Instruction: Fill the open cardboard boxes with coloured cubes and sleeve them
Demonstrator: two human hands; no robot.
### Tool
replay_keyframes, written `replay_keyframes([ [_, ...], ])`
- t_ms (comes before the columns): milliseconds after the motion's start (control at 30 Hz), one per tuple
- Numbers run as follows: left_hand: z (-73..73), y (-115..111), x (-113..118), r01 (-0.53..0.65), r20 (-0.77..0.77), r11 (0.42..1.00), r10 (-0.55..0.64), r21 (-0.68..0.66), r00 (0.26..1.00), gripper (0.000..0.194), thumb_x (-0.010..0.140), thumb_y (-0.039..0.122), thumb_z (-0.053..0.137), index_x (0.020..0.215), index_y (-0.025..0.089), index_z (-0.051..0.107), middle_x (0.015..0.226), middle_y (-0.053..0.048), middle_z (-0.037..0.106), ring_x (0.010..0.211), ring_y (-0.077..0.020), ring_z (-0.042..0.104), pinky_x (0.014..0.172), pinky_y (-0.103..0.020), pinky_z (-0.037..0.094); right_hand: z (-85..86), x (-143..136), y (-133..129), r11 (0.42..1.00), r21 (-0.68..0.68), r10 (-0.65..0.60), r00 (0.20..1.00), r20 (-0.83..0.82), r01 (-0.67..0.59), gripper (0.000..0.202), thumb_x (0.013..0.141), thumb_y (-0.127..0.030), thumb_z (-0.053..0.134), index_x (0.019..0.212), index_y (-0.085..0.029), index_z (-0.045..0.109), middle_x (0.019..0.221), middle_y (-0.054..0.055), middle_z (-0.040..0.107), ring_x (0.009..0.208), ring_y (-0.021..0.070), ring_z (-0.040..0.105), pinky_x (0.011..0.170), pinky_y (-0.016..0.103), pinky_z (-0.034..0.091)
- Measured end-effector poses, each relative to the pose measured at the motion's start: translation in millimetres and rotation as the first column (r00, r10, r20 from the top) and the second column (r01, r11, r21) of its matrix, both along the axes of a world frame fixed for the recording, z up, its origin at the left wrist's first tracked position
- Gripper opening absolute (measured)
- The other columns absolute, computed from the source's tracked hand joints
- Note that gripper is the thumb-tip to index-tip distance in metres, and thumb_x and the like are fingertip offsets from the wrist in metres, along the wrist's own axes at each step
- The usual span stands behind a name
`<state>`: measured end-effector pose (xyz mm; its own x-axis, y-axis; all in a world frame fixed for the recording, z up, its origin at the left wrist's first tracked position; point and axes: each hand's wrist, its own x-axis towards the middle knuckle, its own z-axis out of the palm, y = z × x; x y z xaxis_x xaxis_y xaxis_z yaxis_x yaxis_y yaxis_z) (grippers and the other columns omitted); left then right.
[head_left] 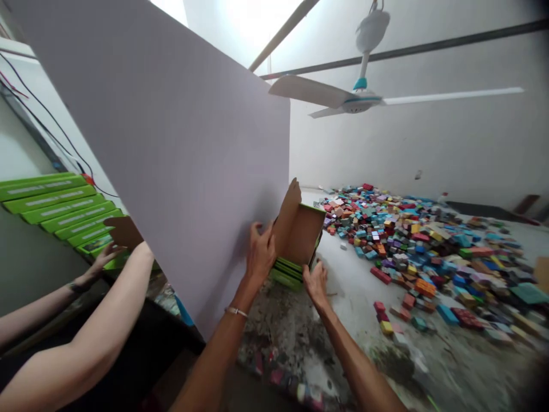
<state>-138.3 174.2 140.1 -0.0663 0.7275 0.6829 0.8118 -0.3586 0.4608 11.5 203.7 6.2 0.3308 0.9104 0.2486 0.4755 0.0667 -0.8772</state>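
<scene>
A small open cardboard box (304,233), brown inside with green edges, is tilted toward me between my hands, its flap (286,214) standing up on the left. My left hand (259,252) has its fingers closed at the flap side. At the lower right corner, my right hand (316,280) grips the box edge with thumb and fingers. Directly beneath it are several flat green boxes (286,276), partly hidden by the open box and my hands. Nothing of the box's far underside can be seen.
A tall pale partition (193,143) rises at my left. Beyond it, another person's arms (103,332) reach toward a row of green boxes (64,206). A large heap of colourful small blocks (398,246) spreads over the worktop at right. A ceiling fan (360,103) hangs overhead.
</scene>
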Motion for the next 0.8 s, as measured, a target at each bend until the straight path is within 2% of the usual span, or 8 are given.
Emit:
replay_keyframes([
  [67, -12.5, -2, -9, -0.156, -0.079, 0.986, 0.160, 0.052, 0.984, 0.042, 0.086, 0.015, 0.049, 0.127, 0.020, 0.057, 0.112, -0.013, 0.049, 0.101, -0.0241, 0.053, 0.089, -0.042, 0.045, 5.3, -4, -2, 0.999, 0.016, -0.036, 0.997, 0.063, 0.035, 0.058, 0.075, -0.040, 0.051, 0.124, -0.008, 0.045, 0.117, 0.022, 0.055, 0.111, 0.0336, 0.050, 0.088, 0.041, 0.041],
  [100, -16.4, -4, -10, -0.183, -0.113, 0.980, 0.191, 0.076, 0.975, 0.041, 0.086, 0.016, 0.049, 0.126, 0.022, 0.057, 0.106, -0.012, 0.050, 0.098, -0.0237, 0.053, 0.088, -0.042, 0.045, 8.7, -3, -3, 0.999, 0.028, -0.039, 0.995, 0.091, 0.037, 0.057, 0.075, -0.039, 0.052, 0.124, -0.011, 0.044, 0.118, 0.020, 0.054, 0.111, 0.0312, 0.051, 0.087, 0.038, 0.042],
  [200, -17.7, -9, -5, -0.103, -0.140, 0.989, 0.118, 0.109, 0.983, 0.040, 0.090, 0.015, 0.043, 0.128, 0.021, 0.055, 0.091, -0.008, 0.055, 0.084, -0.0193, 0.054, 0.082, -0.036, 0.045, 20.6, 3, 1, 0.998, 0.026, -0.053, 0.987, 0.152, 0.049, 0.041, 0.082, -0.035, 0.048, 0.118, -0.016, 0.046, 0.098, 0.010, 0.063, 0.088, 0.0229, 0.059, 0.070, 0.029, 0.042],
  [300, -10.8, -10, 2, -0.017, -0.119, 0.991, 0.033, 0.132, 0.992, 0.037, 0.090, 0.013, 0.041, 0.122, 0.019, 0.059, 0.094, -0.008, 0.062, 0.086, -0.0190, 0.055, 0.083, -0.034, 0.045, 31.9, 6, 7, 0.995, 0.004, -0.098, 0.976, 0.196, 0.099, 0.028, 0.085, -0.026, 0.046, 0.111, -0.017, 0.049, 0.074, 0.003, 0.061, 0.067, 0.0183, 0.057, 0.059, 0.025, 0.034],
  [400, -5.9, -12, 5, -0.066, -0.101, 0.979, 0.087, 0.195, 0.991, 0.033, 0.088, 0.012, 0.043, 0.115, 0.018, 0.062, 0.101, -0.010, 0.062, 0.094, -0.0218, 0.054, 0.088, -0.036, 0.044, 39.6, 4, 5, 0.991, 0.011, -0.133, 0.966, 0.221, 0.134, 0.023, 0.086, -0.020, 0.045, 0.108, -0.016, 0.049, 0.072, 0.003, 0.060, 0.065, 0.0161, 0.055, 0.058, 0.024, 0.028],
  [500, -5.5, -17, 8, -0.097, -0.061, 0.969, 0.113, 0.229, 0.992, 0.035, 0.089, 0.014, 0.041, 0.119, 0.016, 0.058, 0.103, -0.012, 0.056, 0.096, -0.0217, 0.054, 0.086, -0.035, 0.044, 43.1, -2, -3, 0.991, 0.019, -0.130, 0.964, 0.233, 0.130, 0.020, 0.087, -0.018, 0.043, 0.106, -0.015, 0.049, 0.073, 0.004, 0.060, 0.064, 0.0154, 0.055, 0.057, 0.024, 0.026],
  [667, -7.6, -25, 12, -0.021, -0.005, 0.999, 0.021, -0.045, 1.000, 0.030, 0.087, 0.015, 0.041, 0.109, 0.017, 0.060, 0.094, -0.010, 0.061, 0.094, -0.0210, 0.058, 0.084, -0.032, 0.044, 43.9, -4, -15, 0.997, 0.011, -0.076, 0.969, 0.236, 0.075, 0.023, 0.089, -0.015, 0.038, 0.108, -0.011, 0.049, 0.072, 0.006, 0.059, 0.064, 0.0171, 0.057, 0.058, 0.025, 0.031],
  [800, -7.7, -24, 12, 0.015, 0.062, 0.988, -0.006, -0.152, 0.998, 0.015, 0.078, 0.016, 0.050, 0.084, 0.016, 0.064, 0.060, -0.001, 0.056, 0.062, -0.0166, 0.057, 0.061, -0.025, 0.042, 41.1, 5, -21, 0.998, 0.058, 0.012, 0.980, 0.198, -0.024, 0.027, 0.087, -0.019, 0.040, 0.112, -0.012, 0.050, 0.092, 0.013, 0.062, 0.079, 0.0211, 0.061, 0.065, 0.028, 0.041],
])
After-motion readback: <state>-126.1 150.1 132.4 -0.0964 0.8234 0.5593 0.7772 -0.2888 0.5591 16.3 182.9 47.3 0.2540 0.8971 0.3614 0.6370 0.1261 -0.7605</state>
